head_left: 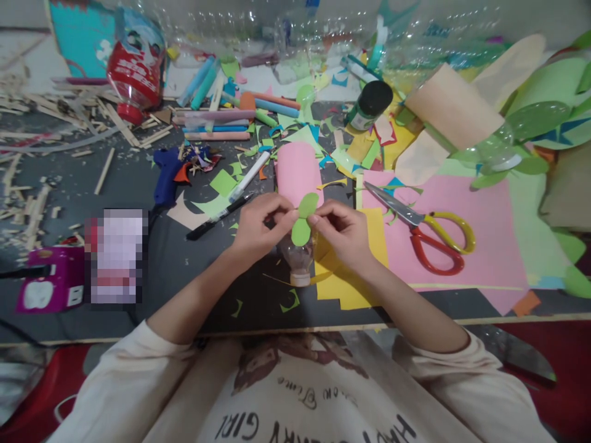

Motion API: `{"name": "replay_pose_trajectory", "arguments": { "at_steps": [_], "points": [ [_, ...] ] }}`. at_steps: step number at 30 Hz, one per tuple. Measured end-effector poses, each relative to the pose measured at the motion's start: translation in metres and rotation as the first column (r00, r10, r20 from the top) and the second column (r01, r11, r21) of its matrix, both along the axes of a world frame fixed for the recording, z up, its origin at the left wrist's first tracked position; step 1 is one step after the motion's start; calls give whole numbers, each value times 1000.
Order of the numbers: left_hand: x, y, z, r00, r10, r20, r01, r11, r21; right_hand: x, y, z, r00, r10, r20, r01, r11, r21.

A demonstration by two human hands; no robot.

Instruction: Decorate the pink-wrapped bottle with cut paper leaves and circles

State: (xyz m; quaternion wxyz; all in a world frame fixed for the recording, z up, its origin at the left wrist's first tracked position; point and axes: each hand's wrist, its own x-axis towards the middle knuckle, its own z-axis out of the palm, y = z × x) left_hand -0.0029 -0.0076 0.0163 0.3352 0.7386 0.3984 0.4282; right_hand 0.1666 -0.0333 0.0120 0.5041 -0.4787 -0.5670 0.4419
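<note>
Between my two hands is a green paper cutout (301, 234) with two rounded lobes, narrow in the middle. My left hand (264, 223) pinches it from the left at the narrow part. From the right, the thumb and fingers of my right hand (342, 225) are closed on the same cutout. Beneath lies a clear plastic bottle (299, 261), its cap end toward me. Pink paper (299, 166) covers the bottle's far part. Whether the cutout touches the bottle is hard to tell.
Scissors (418, 224) with red and yellow handles lie on pink paper (484, 246) at right. A blue glue gun (165, 178), a black pen (217, 218) and a phone (119, 255) lie at left. Markers (217, 117), a dark-capped bottle (369, 104) and paper scraps are farther back.
</note>
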Motion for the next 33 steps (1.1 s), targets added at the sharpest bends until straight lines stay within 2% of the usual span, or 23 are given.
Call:
{"name": "replay_pose_trajectory", "arguments": {
  "at_steps": [3, 7, 14, 23, 27, 30, 33],
  "points": [
    [1, 2, 0, 996, -6, -85, 13, 997, 81, 0, 0, 0, 1000, 5, -4, -5, 1000, -31],
    [2, 2, -3, 987, 8, -158, 9, 994, 108, 1, 0, 1, 1000, 8, -18, -10, 997, -77],
    [3, 2, -5, 989, -4, -149, 31, 983, 179, 1, -1, 1, 1000, 17, -21, -19, 994, -111],
    [5, 0, -1, 981, -38, -189, 60, 992, 113, 0, 0, 4, 999, 31, 35, -28, 995, -92],
    [4, 1, -3, 988, -54, -143, 68, 993, 92, 1, -1, 2, 999, 22, 31, -20, 998, -68],
    [3, 3, -4, 995, -25, -101, 32, 997, 67, 4, -1, 1, 999, 49, -3, -49, 999, -24],
    [1, 4, -6, 996, 7, -91, -2, 999, 53, 7, -1, 0, 994, 100, -37, -97, 992, 75]
  ]
}}
